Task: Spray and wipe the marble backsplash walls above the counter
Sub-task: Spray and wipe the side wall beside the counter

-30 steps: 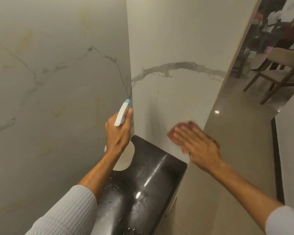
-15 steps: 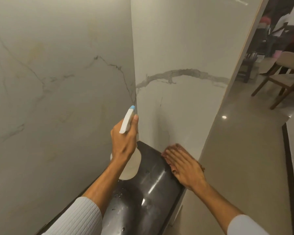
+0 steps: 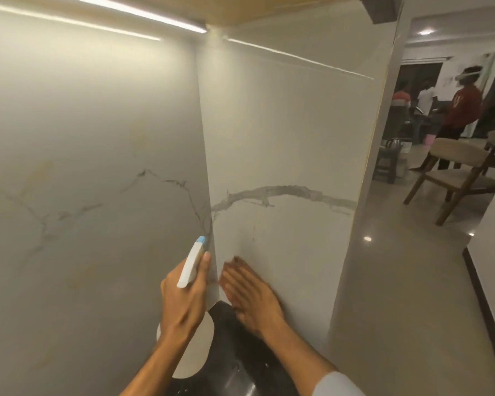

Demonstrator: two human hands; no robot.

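Observation:
Two white marble backsplash walls meet in a corner: the long left wall [image 3: 97, 195] and the end wall [image 3: 283, 152] with a grey vein. My left hand [image 3: 183, 304] grips a white spray bottle [image 3: 193, 262] with its blue-tipped nozzle raised next to the corner. My right hand [image 3: 249, 295] lies flat against the bottom of the end wall, close to the corner and blurred by motion. A reddish-brown cloth [image 3: 236, 259] is pressed under its fingers, with only a sliver showing. The black glossy counter [image 3: 240, 367] sits below both hands.
An LED strip [image 3: 126, 12] glows under the cabinet above. Past the end wall's outer edge the tiled floor [image 3: 397, 281] opens to a room with a wooden chair [image 3: 455, 172] and several people [image 3: 463, 110] standing far back.
My right hand with the cloth has slid down and left along the end wall, from its outer edge to the corner. The view has tilted up. The left hand keeps the bottle in place.

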